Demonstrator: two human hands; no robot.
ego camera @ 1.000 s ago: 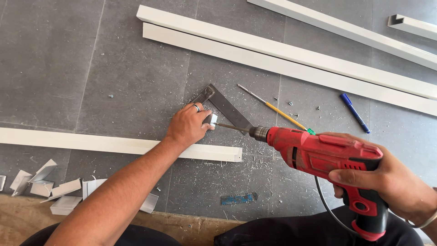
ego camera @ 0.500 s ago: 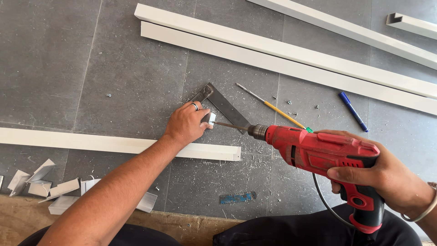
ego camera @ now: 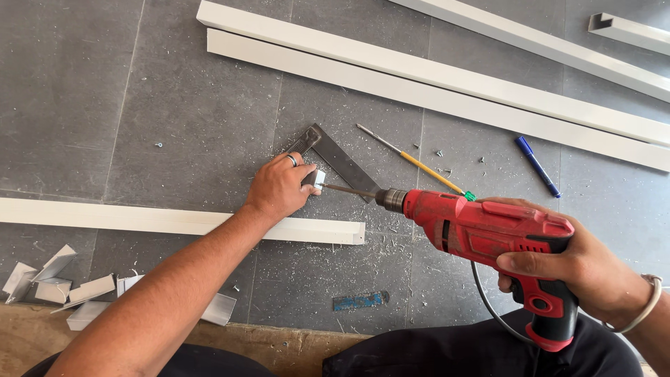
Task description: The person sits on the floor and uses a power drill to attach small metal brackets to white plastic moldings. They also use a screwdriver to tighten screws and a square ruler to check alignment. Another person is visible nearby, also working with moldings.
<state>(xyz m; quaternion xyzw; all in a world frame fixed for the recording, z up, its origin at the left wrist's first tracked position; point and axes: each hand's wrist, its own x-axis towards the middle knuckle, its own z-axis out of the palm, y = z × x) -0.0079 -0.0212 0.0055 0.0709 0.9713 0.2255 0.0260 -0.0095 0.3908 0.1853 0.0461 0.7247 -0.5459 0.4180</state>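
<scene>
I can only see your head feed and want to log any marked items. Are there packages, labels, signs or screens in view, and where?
No packages, signs or screens.
Blue strip: flat on the grey floor below the short white profile; small, rectangular, blue with pale marks, possibly a label.
Red drill: in the right hand; no label face visible.

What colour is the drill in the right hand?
Red, with a black trigger area; the drill, gripped by the right hand, shows plainly in the head view.

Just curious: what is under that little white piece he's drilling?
The small white piece rests on a dark metal square lying on the grey floor. The left hand covers its near side.
</scene>
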